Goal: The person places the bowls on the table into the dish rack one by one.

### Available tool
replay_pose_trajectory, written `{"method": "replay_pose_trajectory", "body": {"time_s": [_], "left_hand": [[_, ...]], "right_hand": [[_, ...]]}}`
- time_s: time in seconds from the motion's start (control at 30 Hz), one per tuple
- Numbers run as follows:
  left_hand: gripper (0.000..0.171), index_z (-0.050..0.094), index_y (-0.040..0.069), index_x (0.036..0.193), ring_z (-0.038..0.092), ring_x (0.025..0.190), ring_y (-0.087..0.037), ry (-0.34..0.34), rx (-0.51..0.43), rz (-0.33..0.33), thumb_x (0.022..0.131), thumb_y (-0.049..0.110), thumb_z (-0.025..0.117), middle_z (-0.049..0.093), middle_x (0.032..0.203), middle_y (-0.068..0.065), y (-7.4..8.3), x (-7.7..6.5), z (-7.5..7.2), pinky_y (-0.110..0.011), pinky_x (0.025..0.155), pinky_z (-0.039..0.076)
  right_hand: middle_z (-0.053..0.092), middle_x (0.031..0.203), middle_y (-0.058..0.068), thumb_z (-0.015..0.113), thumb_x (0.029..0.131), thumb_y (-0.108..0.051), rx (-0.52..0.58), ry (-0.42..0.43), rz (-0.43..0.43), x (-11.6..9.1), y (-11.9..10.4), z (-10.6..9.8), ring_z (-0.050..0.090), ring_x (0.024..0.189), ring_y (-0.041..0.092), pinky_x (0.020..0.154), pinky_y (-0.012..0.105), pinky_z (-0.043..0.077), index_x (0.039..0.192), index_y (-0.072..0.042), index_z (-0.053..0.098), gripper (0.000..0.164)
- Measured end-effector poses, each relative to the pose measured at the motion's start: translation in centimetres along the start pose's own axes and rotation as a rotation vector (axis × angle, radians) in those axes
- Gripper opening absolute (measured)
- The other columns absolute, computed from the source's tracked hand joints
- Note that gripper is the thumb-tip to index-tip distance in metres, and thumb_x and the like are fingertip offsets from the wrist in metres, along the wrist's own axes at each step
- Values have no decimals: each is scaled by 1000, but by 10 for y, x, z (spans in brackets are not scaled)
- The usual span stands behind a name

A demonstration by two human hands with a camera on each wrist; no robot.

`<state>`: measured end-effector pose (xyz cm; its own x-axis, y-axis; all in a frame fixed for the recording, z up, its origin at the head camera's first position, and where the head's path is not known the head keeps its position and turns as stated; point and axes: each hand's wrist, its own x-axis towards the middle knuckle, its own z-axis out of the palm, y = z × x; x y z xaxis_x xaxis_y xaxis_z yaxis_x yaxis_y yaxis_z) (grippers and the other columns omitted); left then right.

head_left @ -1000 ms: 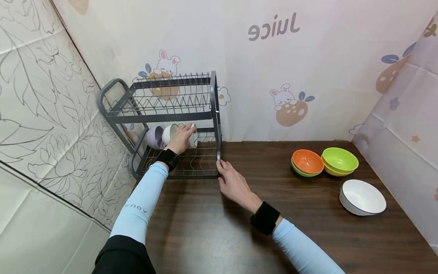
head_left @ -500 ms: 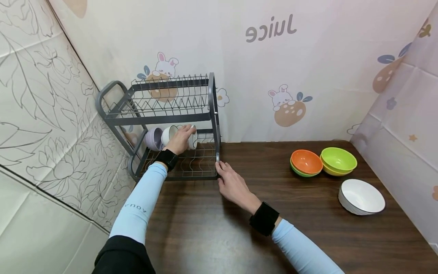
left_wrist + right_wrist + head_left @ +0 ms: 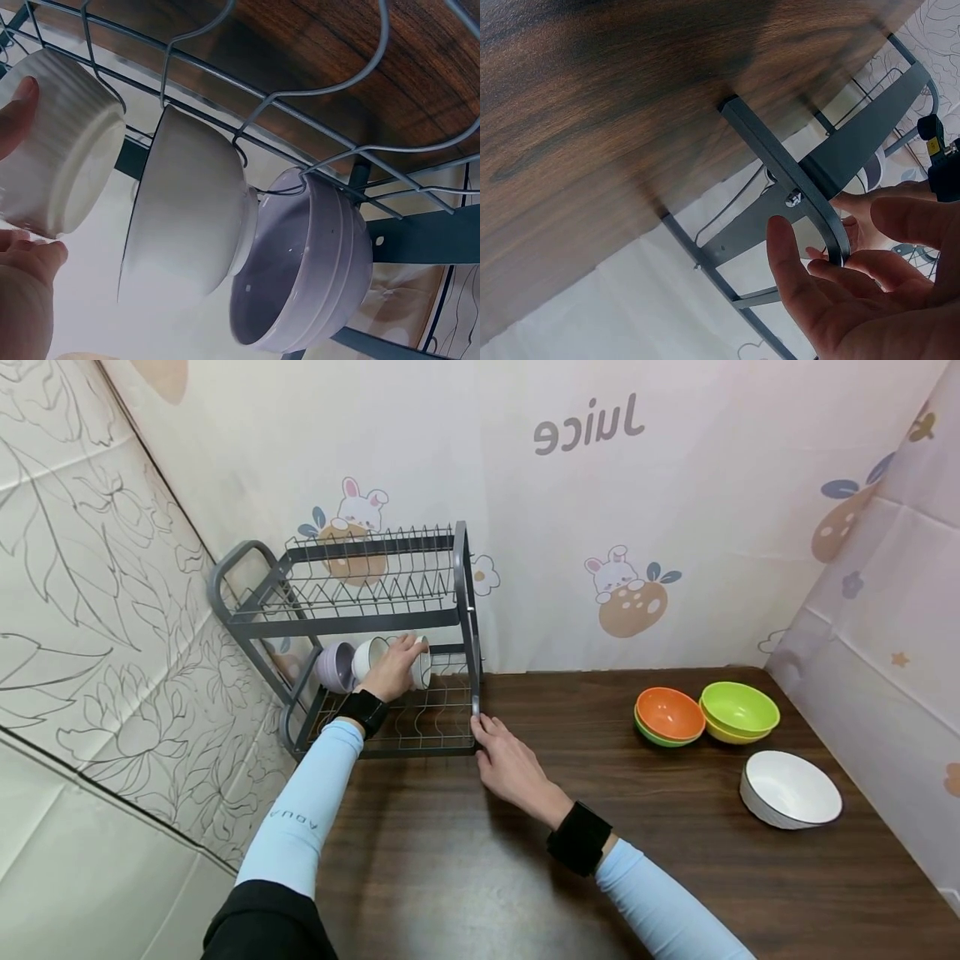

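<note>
In the lower tier of a grey two-tier dish rack (image 3: 345, 625), my left hand (image 3: 392, 668) holds a white ribbed bowl (image 3: 67, 142), thumb on one side and fingertips at its rim. The bowl is tipped on its side against the wires. Beside it stand a smooth white bowl (image 3: 191, 210) and a stack of lilac bowls (image 3: 315, 262), also on their sides. My right hand (image 3: 513, 762) is at the rack's front right upright (image 3: 772, 157), with the post between thumb and fingers.
On the brown wooden table (image 3: 570, 877), to the right, an orange bowl (image 3: 670, 712) sits in a green one. Next to it a lime bowl (image 3: 741, 708) rests in a yellow one, and a white bowl (image 3: 791, 789) stands nearer. The upper tier has only bare wires.
The head view has shifted slightly. Both hands keep their places, the left at the ribbed bowl and the right at the rack's upright.
</note>
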<state>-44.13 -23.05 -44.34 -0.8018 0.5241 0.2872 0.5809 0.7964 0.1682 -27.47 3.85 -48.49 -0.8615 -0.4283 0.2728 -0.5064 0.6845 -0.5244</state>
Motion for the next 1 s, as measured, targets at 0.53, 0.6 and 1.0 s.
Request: {"method": "replay_pose_trajectory", "body": {"time_s": [0.53,0.6,1.0], "left_hand": [[14,74,0,110,65,112,-34,391,-20,-94,103,11,69,68,118,-17,83,-54,-7,-47,95,56],[12,74,2,99,66,91,-30,441,-27,-84,103,11,68,67,99,-12,98,-59,-7,-44,79,58],[10,73,5,93,61,83,-24,439,-31,-74,100,9,68,62,90,-5,134,-78,6,-38,71,55]], "right_hand": [[43,160,23,63,101,-1,20,-8,3,-2,-3,0,44,146,40,108,56,48,156,2,46,57],[42,161,23,63,101,-1,25,-1,2,0,-2,-2,45,145,38,104,54,52,156,2,46,57],[44,162,18,62,104,-3,47,1,12,1,5,-2,60,72,21,51,27,36,158,-6,46,56]]}}
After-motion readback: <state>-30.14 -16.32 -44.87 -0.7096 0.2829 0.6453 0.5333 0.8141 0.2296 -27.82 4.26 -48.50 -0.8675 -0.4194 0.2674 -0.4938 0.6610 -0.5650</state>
